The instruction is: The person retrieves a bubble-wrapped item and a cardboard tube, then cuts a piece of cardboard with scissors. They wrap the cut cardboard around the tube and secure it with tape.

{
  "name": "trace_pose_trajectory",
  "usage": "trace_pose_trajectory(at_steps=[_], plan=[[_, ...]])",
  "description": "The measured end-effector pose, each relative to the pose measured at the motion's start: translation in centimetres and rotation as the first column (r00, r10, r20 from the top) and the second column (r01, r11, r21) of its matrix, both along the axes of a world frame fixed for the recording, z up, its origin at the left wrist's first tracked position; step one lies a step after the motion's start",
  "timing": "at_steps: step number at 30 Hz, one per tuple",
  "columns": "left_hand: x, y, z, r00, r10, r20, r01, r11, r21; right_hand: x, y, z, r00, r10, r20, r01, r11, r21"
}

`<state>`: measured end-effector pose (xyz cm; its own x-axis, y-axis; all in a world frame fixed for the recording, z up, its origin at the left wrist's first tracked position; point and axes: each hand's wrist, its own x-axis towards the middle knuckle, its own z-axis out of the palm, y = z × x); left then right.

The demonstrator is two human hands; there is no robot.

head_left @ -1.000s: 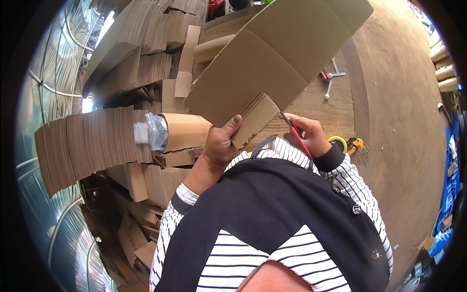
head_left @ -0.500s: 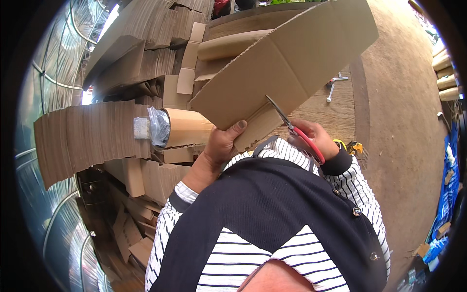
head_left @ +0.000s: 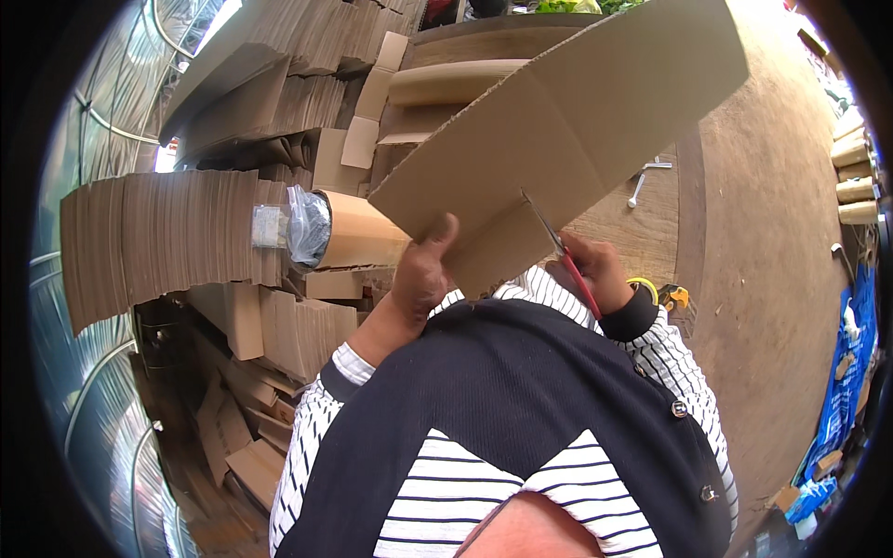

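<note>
A large brown cardboard sheet (head_left: 595, 121) is held up at a slant in front of my chest, creased across its middle. My left hand (head_left: 423, 274) supports its lower left edge, thumb raised off the face, the other fingers mostly hidden behind the sheet. Red-handled scissors (head_left: 579, 279) are gripped in my right hand (head_left: 600, 270) at the sheet's lower right edge. Their blades lie along the cardboard, the tip at the upper end of a short flap-like section near me, and look nearly closed.
Stacks of flat cardboard (head_left: 158, 242) fill the left side. A cardboard box (head_left: 358, 232) with a plastic bag (head_left: 307, 228) at its end stands beside my left hand. On the wooden table lies a silver tool (head_left: 637, 191); a yellow tape-measure-like item (head_left: 674, 296) sits near my right wrist.
My left thumb has lifted off the cardboard. The scissors have turned more edge-on, with their handles drawn closer together. The sheet has shifted slightly to the right in view.
</note>
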<state>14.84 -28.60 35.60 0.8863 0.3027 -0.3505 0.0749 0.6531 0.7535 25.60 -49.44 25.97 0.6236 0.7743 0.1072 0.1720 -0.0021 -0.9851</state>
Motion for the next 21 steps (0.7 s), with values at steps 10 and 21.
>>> trace_pose_trajectory(at_steps=[10,21], plan=[[0.7,1.0,-1.3,0.994,0.076,0.072,-0.098,0.92,0.38,1.1,-0.8,4.2,0.785,0.156,-0.6,-0.239,0.969,-0.061],[0.6,1.2,-2.7,0.997,0.073,0.034,-0.078,0.983,0.166,2.7,-1.1,3.9,0.78,0.264,-0.567,-0.33,0.944,-0.015]])
